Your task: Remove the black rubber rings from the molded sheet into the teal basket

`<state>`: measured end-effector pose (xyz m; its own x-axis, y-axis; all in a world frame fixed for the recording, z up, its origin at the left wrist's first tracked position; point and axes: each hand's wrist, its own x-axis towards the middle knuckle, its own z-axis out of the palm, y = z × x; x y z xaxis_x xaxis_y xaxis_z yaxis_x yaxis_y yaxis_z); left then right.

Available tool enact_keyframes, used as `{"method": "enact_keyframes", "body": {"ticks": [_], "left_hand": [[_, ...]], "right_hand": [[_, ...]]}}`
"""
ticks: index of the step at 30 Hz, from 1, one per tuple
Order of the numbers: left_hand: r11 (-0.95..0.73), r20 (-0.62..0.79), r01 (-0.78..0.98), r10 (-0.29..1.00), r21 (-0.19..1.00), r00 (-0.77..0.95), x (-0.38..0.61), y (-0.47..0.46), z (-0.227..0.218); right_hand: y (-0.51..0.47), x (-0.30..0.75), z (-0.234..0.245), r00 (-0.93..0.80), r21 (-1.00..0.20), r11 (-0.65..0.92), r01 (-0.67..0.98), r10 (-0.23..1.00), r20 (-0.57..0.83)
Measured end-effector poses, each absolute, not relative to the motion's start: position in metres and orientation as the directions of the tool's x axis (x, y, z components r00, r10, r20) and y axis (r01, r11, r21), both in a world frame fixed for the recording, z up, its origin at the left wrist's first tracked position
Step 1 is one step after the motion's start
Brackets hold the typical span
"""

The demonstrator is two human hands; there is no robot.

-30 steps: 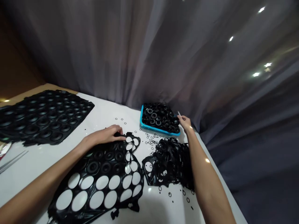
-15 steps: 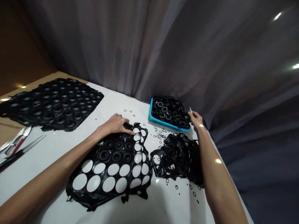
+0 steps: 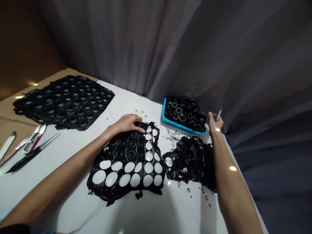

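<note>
A black moulded rubber sheet [image 3: 123, 161] lies on the white table, with round openings along its front and right side and ring shapes in the rest. My left hand [image 3: 128, 123] is closed on its far edge, thumb stretched toward the openings. Just right of the blue basket [image 3: 180, 127], my right hand [image 3: 216, 123] grips a slim pen-like tool [image 3: 219, 114] with a pale grey barrel pointing up; its kind is not clear. Black rubber rings [image 3: 179, 110] fill the basket.
A crumpled heap of black rubber scrap [image 3: 195, 159] lies beside my right forearm, with thin small rings [image 3: 173, 136] scattered around. Another moulded sheet [image 3: 69, 102] rests at the far left. Tweezers [image 3: 36, 152] and a red-handled cutting tool [image 3: 35, 143] lie at left. A grey curtain [image 3: 136, 48] hangs behind.
My right hand has shifted slightly right from the basket's edge, and more of the pen-like tool shows. My left hand stays at the sheet's far edge. The view has shifted a little.
</note>
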<state>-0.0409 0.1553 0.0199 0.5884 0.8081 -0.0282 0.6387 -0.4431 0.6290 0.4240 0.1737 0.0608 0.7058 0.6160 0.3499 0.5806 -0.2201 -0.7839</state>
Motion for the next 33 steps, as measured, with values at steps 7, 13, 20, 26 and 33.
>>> {"method": "enact_keyframes", "body": {"ticks": [7,13,20,26,33], "left_hand": [[-0.369,0.051,0.365,0.760,0.855,0.648,-0.032,0.137,0.051],[-0.525,-0.115,0.445,0.544,0.725,0.831,-0.036,0.086,0.057],[-0.625,0.021,0.452,0.600,0.636,0.799,-0.059,0.056,0.041],[-0.696,0.012,0.439,0.540,0.569,0.841,-0.059,0.059,0.049],[-0.773,-0.023,0.326,0.374,0.545,0.927,-0.043,0.072,0.061]], "right_hand": [[0.100,0.354,0.083,0.697,-0.794,-0.069,0.604,0.530,0.484],[-0.014,0.229,0.060,0.267,-0.932,0.042,0.361,0.953,0.146],[-0.059,0.161,0.016,0.094,-0.936,0.049,0.348,0.992,0.087],[-0.069,0.155,-0.005,0.090,-0.977,-0.077,0.198,0.994,-0.060],[-0.061,0.157,-0.012,0.069,-0.984,-0.159,0.085,0.986,-0.153]]}}
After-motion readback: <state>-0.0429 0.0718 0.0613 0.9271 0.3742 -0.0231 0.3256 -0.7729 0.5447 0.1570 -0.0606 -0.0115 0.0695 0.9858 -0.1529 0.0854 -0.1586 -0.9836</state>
